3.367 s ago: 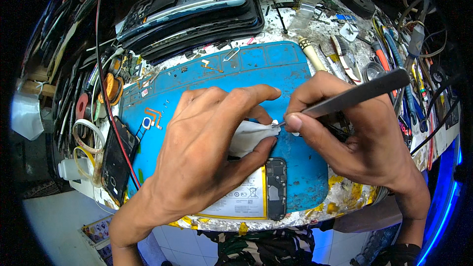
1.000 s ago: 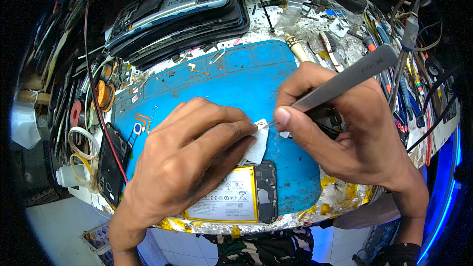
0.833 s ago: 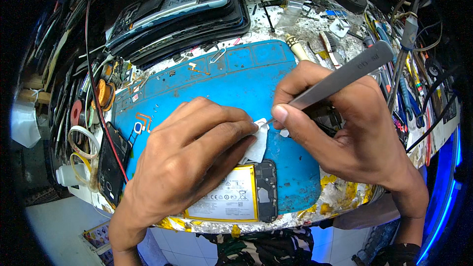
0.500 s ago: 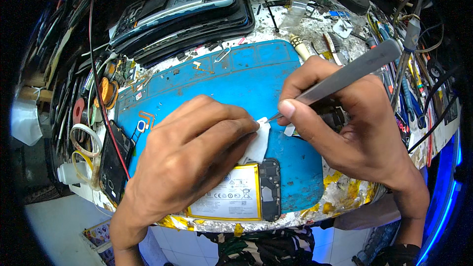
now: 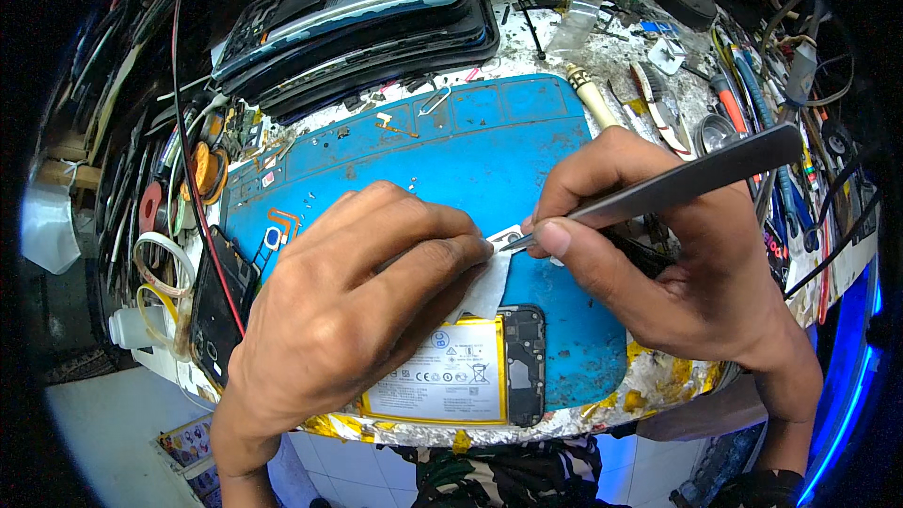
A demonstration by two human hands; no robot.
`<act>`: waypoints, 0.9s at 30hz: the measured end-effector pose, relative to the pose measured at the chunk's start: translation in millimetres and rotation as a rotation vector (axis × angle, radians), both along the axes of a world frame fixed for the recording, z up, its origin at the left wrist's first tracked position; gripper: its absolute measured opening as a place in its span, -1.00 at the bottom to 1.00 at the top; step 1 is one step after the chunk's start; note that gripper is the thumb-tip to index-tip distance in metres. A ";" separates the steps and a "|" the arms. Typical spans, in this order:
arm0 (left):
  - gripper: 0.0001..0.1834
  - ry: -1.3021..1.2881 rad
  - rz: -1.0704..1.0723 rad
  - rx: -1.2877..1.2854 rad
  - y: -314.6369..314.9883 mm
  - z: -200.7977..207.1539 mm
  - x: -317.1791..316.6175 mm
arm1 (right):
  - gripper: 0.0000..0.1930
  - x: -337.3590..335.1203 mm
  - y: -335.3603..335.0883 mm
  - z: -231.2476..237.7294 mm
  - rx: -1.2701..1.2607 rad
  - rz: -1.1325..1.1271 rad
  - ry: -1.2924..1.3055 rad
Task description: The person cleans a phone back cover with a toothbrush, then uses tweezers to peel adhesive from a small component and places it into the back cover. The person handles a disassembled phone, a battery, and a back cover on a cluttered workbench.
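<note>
Tweezers (image 5: pixel 691 179) of grey metal lie in the grip of my right hand (image 5: pixel 677 254), their tip pointing left at my left fingertips. My left hand (image 5: pixel 353 296) is closed, its thumb and index finger pinching a piece of white tissue (image 5: pixel 487 287). A small whitish part (image 5: pixel 509 234) shows right by the tweezers' tip; its kind is too small to tell. Below the tissue, partly covered by my left hand, is an opened phone with a yellow-edged battery (image 5: pixel 437 386) and a black lower board section (image 5: pixel 525 367). All this is over a blue work mat (image 5: pixel 451 169).
A stack of opened phones and tablets (image 5: pixel 357 28) stands at the back left. A dark phone (image 5: pixel 214 296) leans near rolls of tape (image 5: pixel 162 263) on the left. Brushes (image 5: pixel 656 103), several screwdrivers and pliers (image 5: pixel 785 198) crowd the right. A red wire (image 5: pixel 199 207) crosses the left side.
The tweezers have tilted flatter, and their tip has come down and left to the small part at my left fingertips. My left hand keeps its pinch on the tissue.
</note>
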State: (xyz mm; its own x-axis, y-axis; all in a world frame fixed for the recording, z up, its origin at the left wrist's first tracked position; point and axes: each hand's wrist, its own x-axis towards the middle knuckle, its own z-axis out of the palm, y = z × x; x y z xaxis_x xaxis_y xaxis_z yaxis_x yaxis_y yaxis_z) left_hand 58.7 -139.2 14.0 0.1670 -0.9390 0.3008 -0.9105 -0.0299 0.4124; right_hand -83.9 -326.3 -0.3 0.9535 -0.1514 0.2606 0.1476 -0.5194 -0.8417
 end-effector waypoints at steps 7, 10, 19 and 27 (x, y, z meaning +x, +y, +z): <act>-0.71 -0.001 0.029 0.000 1.0 0.5 -1.0 | -0.92 0.0 -0.3 -0.8 -0.056 0.024 0.002; -0.70 -0.001 0.016 -0.013 1.5 0.5 0.4 | -0.92 0.3 0.2 0.3 -0.062 0.012 0.026; -0.70 -0.024 0.009 -0.012 2.0 -2.5 1.6 | -0.92 1.5 0.4 1.3 -0.085 0.037 0.037; -0.68 -0.040 -0.001 -0.011 2.6 -3.6 2.4 | -0.93 0.1 3.0 3.2 -0.067 0.012 0.070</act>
